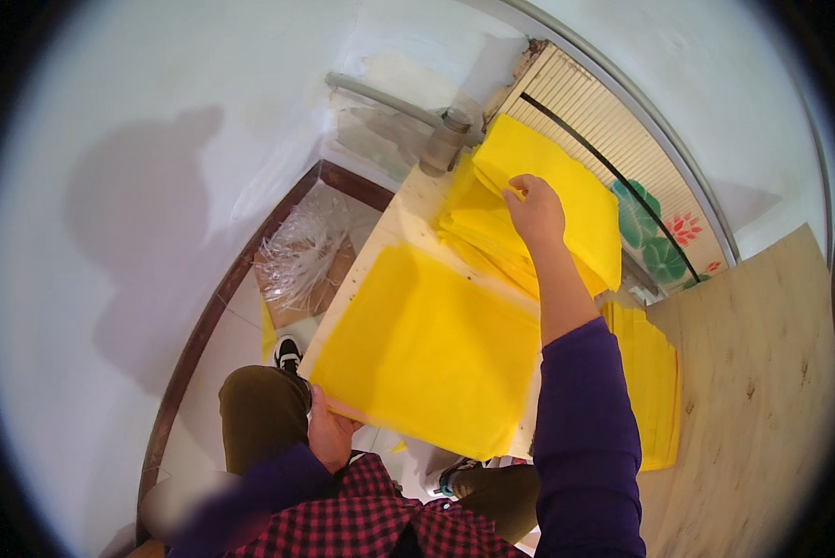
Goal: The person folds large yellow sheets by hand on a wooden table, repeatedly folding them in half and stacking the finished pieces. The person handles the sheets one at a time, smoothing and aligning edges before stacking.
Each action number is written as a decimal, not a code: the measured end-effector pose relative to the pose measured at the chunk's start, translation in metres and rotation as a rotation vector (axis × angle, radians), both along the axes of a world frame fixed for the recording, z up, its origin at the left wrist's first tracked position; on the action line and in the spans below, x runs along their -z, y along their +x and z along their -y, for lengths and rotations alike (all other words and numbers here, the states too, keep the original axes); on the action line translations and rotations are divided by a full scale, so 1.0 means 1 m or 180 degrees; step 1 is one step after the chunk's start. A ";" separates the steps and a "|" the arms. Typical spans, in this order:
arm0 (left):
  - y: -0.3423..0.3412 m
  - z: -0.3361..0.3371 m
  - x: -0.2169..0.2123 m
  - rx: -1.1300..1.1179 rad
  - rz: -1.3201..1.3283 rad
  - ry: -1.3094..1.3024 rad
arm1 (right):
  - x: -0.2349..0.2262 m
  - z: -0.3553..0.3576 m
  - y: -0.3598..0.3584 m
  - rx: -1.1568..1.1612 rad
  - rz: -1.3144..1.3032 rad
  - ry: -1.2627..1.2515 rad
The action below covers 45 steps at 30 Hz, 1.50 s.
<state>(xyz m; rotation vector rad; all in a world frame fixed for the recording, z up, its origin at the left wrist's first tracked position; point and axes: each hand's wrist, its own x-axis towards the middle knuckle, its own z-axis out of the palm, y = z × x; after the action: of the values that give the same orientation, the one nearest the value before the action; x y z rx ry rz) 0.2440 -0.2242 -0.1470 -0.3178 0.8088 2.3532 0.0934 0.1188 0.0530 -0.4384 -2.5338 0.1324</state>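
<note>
left hand (329,432) grips near edge of large flat yellow paper sheet (427,349), fingers curled, probably under | right hand (534,212) arm outstretched, fingertips pinching top sheet of yellow paper stack (576,200)

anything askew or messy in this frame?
Yes: the far stack of yellow paper sheets is fanned and uneven, its top sheet lifted by the right hand. The near large yellow sheet, its corner held by the left hand, overhangs the pale tabletop. Crumpled clear plastic lies on the floor.
</note>
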 end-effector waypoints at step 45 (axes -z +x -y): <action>0.001 0.002 0.014 0.0112 0.0099 0.0120 | 0.006 -0.045 -0.032 0.0037 0.0075 -0.0964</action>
<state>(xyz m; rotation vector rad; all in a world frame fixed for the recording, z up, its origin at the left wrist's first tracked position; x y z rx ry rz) 0.2454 -0.2258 -0.1611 -0.3208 0.7484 2.3222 0.0617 0.1641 0.0474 -0.5741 -2.5406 0.5135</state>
